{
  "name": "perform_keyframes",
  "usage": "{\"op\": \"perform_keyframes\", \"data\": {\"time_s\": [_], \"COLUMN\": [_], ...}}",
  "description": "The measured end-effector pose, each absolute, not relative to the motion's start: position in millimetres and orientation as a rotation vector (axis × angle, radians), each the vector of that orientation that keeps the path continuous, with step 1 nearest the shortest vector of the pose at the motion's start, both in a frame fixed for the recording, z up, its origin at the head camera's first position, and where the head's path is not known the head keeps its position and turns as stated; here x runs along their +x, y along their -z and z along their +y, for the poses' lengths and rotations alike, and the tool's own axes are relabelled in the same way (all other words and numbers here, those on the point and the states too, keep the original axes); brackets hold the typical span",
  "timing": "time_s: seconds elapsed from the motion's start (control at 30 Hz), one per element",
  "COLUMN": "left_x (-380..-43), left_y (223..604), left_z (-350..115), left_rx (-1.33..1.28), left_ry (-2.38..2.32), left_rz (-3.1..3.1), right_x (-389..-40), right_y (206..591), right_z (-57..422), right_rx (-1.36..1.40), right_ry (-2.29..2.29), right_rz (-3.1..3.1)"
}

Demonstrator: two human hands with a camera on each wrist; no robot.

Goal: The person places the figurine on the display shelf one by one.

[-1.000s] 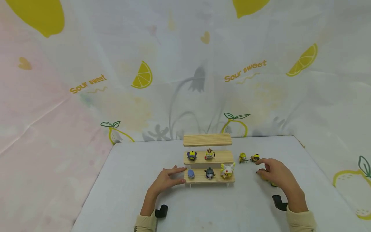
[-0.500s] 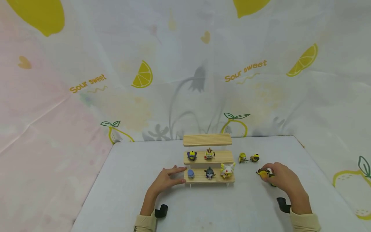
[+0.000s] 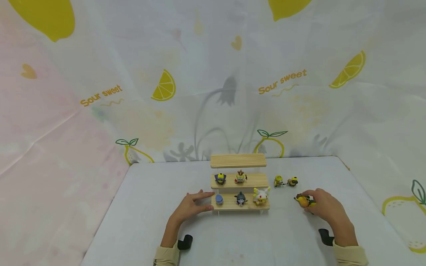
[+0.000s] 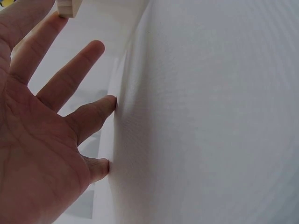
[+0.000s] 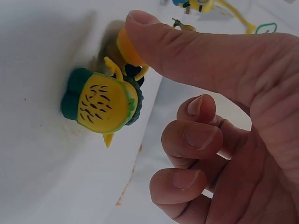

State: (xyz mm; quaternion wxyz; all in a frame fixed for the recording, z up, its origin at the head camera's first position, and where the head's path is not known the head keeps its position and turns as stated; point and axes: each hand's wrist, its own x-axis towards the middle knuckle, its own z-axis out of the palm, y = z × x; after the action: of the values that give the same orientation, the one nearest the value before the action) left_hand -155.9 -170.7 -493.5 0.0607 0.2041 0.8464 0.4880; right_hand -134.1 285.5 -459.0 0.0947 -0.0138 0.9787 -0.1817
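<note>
A light wood tiered display shelf (image 3: 238, 180) stands on the white table. My left hand (image 3: 189, 205) is spread at its left end, fingers nearly straight; in the left wrist view a fingertip touches the end of a wooden board (image 4: 69, 7). Farther right, my right hand (image 3: 324, 203) reaches down around two toy figures. One is orange-yellow (image 3: 303, 200), and my thumb (image 5: 173, 51) partly covers it in the right wrist view. The other, green and yellow (image 5: 100, 102), stands just beside it. The index fingertip's contact is hidden there, so I cannot tell whether it pinches the orange-yellow figure.
On the bottom tier sit a blue figure (image 3: 219, 199), a dark-hooded one (image 3: 240, 198) and a white one with yellow ears (image 3: 261, 195). Two more (image 3: 220, 178) occupy the middle tier. Two small yellow figures (image 3: 279, 181) stand right of the shelf. A lemon-print cloth (image 3: 213, 92) hangs behind.
My right hand has moved down and toward me from the small yellow figure to the orange-yellow one. More of that orange-yellow figure shows now. The left hand stays at the shelf.
</note>
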Motion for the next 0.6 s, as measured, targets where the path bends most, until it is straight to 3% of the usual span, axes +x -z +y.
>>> {"op": "perform_keyframes", "data": {"time_s": [0.2,0.6], "left_x": [-172,-169], "left_y": [522,520], "left_z": [-181,-179], "left_rx": [0.571,0.554], "left_ry": [-1.439,-1.432], "left_rz": [2.556,2.551], "right_x": [-136,-143], "right_y": [461,472], "right_z": [286,286], "right_rx": [-0.056,-0.069], "right_ry": [0.521,0.521], "right_rz": [2.914,2.966]}}
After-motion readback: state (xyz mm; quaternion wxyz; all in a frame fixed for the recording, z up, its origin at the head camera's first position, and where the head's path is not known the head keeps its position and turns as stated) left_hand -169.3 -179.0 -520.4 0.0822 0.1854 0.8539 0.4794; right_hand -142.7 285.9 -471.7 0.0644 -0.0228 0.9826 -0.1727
